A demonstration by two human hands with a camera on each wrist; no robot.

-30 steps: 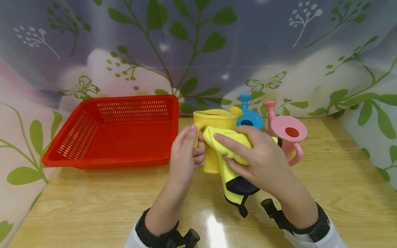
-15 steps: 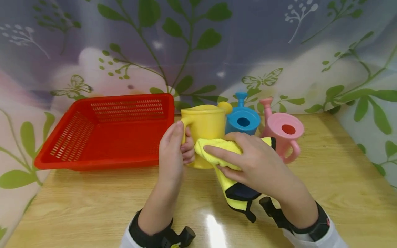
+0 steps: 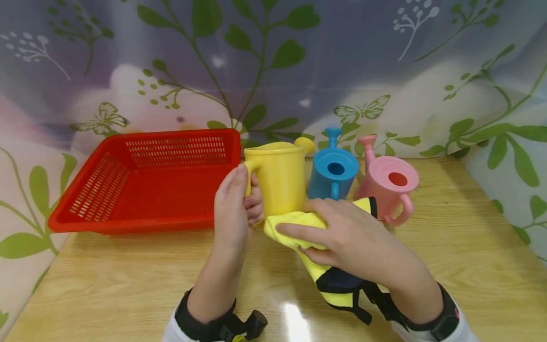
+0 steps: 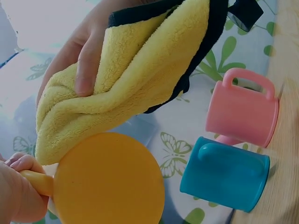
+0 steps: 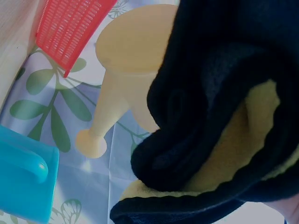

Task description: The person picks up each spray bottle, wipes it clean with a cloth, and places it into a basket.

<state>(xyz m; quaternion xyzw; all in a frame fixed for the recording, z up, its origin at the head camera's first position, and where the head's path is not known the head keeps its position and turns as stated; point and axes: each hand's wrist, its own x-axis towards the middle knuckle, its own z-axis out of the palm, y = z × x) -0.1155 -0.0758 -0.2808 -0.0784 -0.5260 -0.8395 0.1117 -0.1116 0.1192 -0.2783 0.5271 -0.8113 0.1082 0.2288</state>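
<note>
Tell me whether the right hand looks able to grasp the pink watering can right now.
Probably not straight away: the right hand holds the yellow cloth. That aside, the way looks free; the pink watering can stands nearby, its handle on the near side.

White glare on the tabletop (image 3: 141, 275)

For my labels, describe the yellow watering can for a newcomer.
In the head view, find the red basket. Right of it, the left hand grips the yellow watering can by its handle. Unlike the blue can and pink can farther right, it is hand-held.
</note>
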